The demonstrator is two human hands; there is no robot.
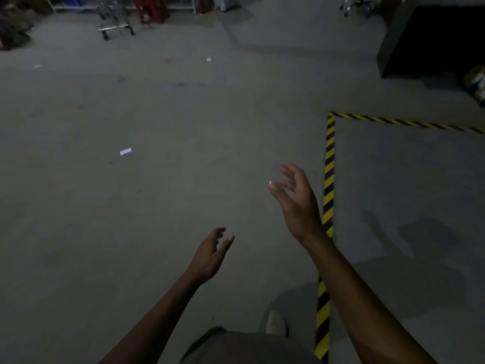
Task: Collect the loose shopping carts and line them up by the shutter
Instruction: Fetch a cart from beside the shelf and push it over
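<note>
Head view looks down on a grey concrete floor [157,206] that fills nearly the whole scene, dim and stained in places. At the far right stands a big black box [433,40], its base on the floor. Yellow-and-black tape [329,158] runs from the near edge away, right of centre, then turns a corner and heads right, marking off the right-hand patch of floor. A soft shadow [425,240] of the person lies inside that patch. Two bare forearms reach in from the near edge. The one cart [114,19] in sight stands at the far left, well apart from both hands. Its wire basket is cut by the top edge, its chrome base and dark wheels are on the floor, and a red thing [152,9] stands just right of it. The right hand [296,200] is raised farther out, just left of the tape, fingers spread and loosely bent, holding nothing. The left hand [210,254] hangs nearer and to the left of it, fingers relaxed and apart from the thumb, also holding nothing. A pale shoe [275,323] shows near the bottom, between the arms. A white slip [125,151] lies on the floor left of centre, and a smaller scrap [208,59] lies farther off.
</note>
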